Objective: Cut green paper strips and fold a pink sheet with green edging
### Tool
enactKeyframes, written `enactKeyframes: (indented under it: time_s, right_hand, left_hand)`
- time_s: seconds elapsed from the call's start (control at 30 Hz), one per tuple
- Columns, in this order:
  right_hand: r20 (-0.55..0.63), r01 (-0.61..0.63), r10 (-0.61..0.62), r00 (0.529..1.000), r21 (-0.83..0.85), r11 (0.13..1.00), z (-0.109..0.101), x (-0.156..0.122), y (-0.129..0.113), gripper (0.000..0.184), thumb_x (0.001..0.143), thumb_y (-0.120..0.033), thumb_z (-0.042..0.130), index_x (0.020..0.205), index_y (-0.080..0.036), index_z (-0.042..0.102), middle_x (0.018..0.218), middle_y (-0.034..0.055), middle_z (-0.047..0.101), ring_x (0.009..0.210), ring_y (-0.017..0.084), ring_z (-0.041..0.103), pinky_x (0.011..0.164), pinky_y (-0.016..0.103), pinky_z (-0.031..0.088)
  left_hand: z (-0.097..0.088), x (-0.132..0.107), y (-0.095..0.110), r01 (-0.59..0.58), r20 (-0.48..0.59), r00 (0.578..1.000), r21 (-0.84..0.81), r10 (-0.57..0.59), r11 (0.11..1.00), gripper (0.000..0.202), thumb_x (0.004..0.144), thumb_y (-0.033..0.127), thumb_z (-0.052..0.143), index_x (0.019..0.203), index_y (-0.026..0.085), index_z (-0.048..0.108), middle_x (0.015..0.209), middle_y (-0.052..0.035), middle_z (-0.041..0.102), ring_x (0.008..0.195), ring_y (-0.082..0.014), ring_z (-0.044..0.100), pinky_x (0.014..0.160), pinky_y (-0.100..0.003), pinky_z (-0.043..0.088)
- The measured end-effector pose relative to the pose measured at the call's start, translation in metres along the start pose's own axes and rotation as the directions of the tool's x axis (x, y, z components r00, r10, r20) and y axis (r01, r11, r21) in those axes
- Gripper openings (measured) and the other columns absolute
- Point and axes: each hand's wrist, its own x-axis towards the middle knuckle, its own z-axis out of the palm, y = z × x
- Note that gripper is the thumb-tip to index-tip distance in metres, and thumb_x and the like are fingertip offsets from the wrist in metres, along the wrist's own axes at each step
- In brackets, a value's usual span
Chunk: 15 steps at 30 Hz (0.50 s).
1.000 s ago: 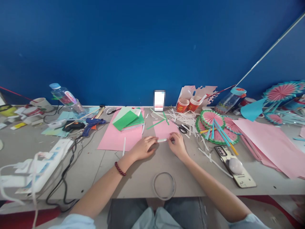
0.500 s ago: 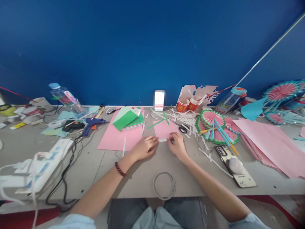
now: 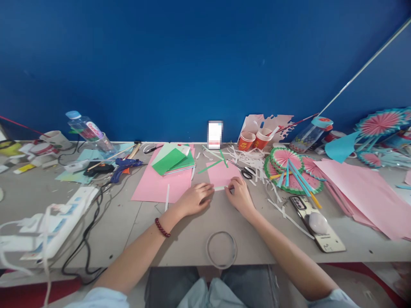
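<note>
A small pink paper sheet (image 3: 222, 174) lies flat on the table, with a narrow white strip (image 3: 219, 188) along its near edge. At the strip's left end rests my left hand (image 3: 196, 199), its fingers stretched out and held low over the table. My right hand (image 3: 239, 194) has its fingers curled and pinched together at the strip's right end. Scissors with black handles (image 3: 247, 173) lie just beyond my right hand. Thin green strips (image 3: 211, 166) cross the far side of the sheet.
Left are green papers (image 3: 170, 161) on a larger pink sheet (image 3: 150, 188), a blue glue gun (image 3: 123, 168) and a power strip (image 3: 66, 220). Right are paper fans (image 3: 289, 164), a phone (image 3: 334, 244) and pink sheets (image 3: 369, 192). A tape ring (image 3: 208, 252) lies at the front edge.
My right hand has shifted very slightly to the left along the strip. My left hand and the pink sheet look unmoved.
</note>
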Motion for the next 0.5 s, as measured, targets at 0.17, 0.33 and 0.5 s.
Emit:
enactKeyframes:
  time_s: [0.17,0.33,0.5]
  right_hand:
    - [0.003,0.006,-0.006,1.000,-0.009,1.000,-0.002,0.001,0.000,0.014,0.075,-0.015,0.052,0.067,-0.023,0.044,0.082,0.0077,0.053,0.089,0.026,0.051,0.086,0.042,0.040]
    - [0.036,0.027,-0.025,0.999,-0.054,0.998,-0.009,0.002,0.002,0.016,0.077,-0.014,0.049,0.068,-0.023,0.039,0.074,0.0041,0.048,0.076,0.023,0.048,0.076,0.037,0.040]
    - [0.022,0.052,-0.050,0.999,-0.098,0.994,-0.010,0.003,0.000,0.010,0.080,-0.016,0.047,0.074,-0.022,0.042,0.076,0.0048,0.048,0.077,0.023,0.046,0.076,0.037,0.039]
  left_hand:
    - [0.000,0.000,0.000,0.000,-0.008,1.000,-0.007,0.000,1.000,0.038,0.089,0.023,0.048,0.126,0.020,0.052,0.136,-0.0074,0.051,0.125,-0.0237,0.045,0.102,-0.041,0.041]
    - [0.001,0.000,0.001,0.004,-0.005,1.000,-0.014,-0.004,1.000,0.038,0.088,0.022,0.048,0.126,0.020,0.052,0.136,-0.0076,0.051,0.126,-0.0237,0.044,0.102,-0.041,0.041]
    - [0.001,0.000,0.001,0.016,-0.002,1.000,-0.002,-0.016,1.000,0.038,0.088,0.022,0.048,0.125,0.020,0.053,0.136,-0.0068,0.051,0.126,-0.0238,0.044,0.103,-0.041,0.041]
